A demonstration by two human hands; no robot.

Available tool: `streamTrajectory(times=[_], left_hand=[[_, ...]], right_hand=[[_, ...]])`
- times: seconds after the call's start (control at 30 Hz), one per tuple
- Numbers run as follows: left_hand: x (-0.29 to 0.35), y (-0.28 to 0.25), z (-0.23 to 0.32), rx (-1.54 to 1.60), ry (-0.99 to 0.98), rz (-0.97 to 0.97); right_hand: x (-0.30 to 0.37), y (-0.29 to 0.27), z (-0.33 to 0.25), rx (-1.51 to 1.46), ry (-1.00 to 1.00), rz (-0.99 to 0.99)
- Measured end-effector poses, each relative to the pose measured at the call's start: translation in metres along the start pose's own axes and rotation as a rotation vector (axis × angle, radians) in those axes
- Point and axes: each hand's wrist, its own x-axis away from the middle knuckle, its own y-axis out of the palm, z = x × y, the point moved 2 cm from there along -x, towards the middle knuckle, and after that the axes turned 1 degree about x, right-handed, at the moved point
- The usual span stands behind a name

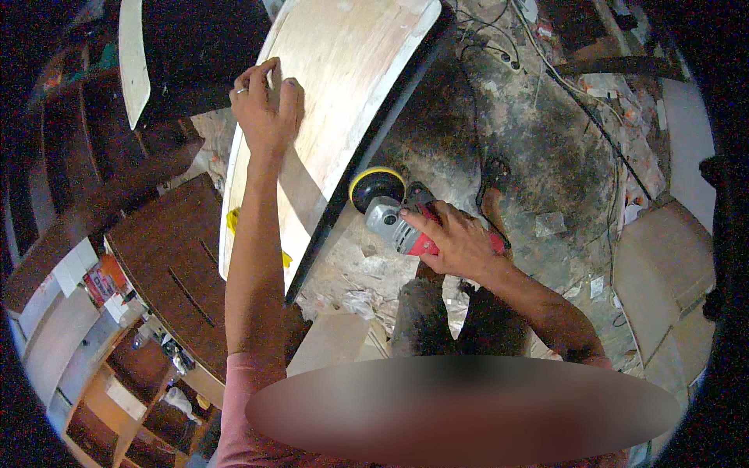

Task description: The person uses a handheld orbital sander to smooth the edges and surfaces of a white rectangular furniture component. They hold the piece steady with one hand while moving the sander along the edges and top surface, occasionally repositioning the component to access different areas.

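A long pale wooden panel (343,70) with a dark edge stands tilted in front of me, left of the middle. My left hand (267,109), a ring on one finger, grips its far left edge, fingers bent over it and thumb on the face. In my right hand (460,242) is a red and silver angle grinder (386,218), held by its body. The grinder's round black pad (378,189), rimmed in yellow, sits just right of the panel's dark edge. Any gap between pad and edge is hard to judge. Yellow bits (233,219) show at the panel's lower left.
A brown cabinet (172,265) with open shelves (140,366) holding small items stands at left. Another pale-edged dark panel (136,70) is at the far left. Stained floor (538,171) carries scraps and a cable (477,117). Cardboard (655,265) lies at right.
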Motion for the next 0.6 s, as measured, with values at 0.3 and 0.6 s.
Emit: streamTrajectory(times=[0.3,0.6], left_hand=[[-0.001,-0.003,0.006,0.024,-0.038,-0.018],[-0.002,-0.003,0.005,0.049,-0.082,-0.055]], right_hand=[[-0.013,-0.031,0.013,0.067,0.018,0.116],[-0.022,-0.065,0.033,0.032,0.083,0.104]])
